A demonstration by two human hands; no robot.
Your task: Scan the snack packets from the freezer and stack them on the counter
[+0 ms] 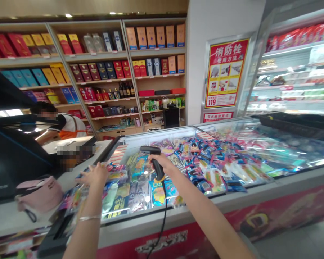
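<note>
A black barcode scanner (158,169) with a yellow ring near its base is gripped by my right hand (163,162), whose fingers wrap round the handle. Its head points left, and a black cable hangs from it over the freezer front. My left hand (95,175) has its fingers spread above colourful snack packets (77,196) at the freezer's left end; whether it touches them I cannot tell. Below both hands lies the glass-topped chest freezer (199,201), with many wrapped ice creams (205,154) showing inside or on the glass.
On the left counter are a pink pouch (40,194) and a dark screen (10,158). Another person (67,124) leans over behind it. Shelves of boxed goods (97,72) line the back wall. A black folded cover (294,120) lies on the freezer's right end.
</note>
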